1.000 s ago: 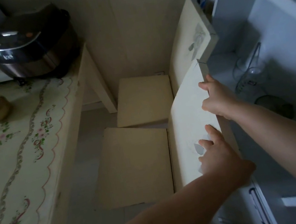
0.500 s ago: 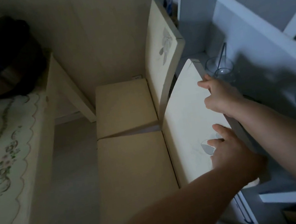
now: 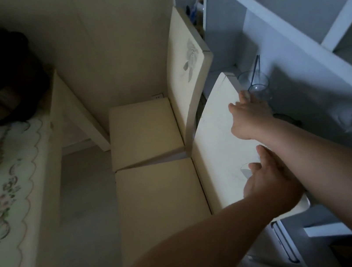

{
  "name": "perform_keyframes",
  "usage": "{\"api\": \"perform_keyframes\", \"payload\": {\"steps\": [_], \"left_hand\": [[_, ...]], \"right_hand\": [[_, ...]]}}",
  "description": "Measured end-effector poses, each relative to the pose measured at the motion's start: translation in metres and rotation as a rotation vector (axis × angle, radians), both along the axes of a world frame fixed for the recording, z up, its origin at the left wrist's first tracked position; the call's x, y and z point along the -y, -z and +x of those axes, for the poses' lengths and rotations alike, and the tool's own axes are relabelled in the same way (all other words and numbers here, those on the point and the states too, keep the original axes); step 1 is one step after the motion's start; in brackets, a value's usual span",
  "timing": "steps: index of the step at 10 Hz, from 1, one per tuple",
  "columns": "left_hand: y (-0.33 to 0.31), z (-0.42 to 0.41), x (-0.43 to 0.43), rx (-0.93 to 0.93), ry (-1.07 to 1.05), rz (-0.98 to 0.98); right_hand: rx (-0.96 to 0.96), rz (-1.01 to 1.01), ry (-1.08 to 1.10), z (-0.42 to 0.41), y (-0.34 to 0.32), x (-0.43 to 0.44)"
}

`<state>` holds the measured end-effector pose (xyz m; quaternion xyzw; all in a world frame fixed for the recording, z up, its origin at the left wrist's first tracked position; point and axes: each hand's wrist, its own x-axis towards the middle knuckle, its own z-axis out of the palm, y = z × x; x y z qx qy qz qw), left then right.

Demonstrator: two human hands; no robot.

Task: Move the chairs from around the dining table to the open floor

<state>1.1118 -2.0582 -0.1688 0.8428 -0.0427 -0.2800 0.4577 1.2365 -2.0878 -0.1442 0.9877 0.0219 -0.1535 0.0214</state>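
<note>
Head view: right hand [image 3: 251,119] and left hand [image 3: 270,182] both clasp the near chair's backrest [image 3: 217,150], now tilted back from the second chair [image 3: 144,131] and dining table [image 3: 15,205]; removal appears begun

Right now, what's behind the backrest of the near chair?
Behind the near chair stands a white shelf unit holding a clear glass. Both hands, left and right, and the backrest cover its lower part.
</note>
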Motion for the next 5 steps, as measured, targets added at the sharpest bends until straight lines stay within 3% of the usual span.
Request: {"api": "perform_keyframes", "payload": {"steps": [2,4,5], "left_hand": [[0.027,-0.006,-0.053,-0.2,-0.228,-0.156],[0.05,-0.034,-0.109,-0.232,-0.379,0.027],[0.054,-0.057,-0.128,-0.211,-0.478,-0.01]], "right_hand": [[0.028,-0.054,-0.167,-0.012,0.014,-0.033],[-0.026,-0.001,-0.299,-0.039,0.024,-0.078],[-0.034,0.001,-0.362,-0.056,0.029,-0.101]]}}
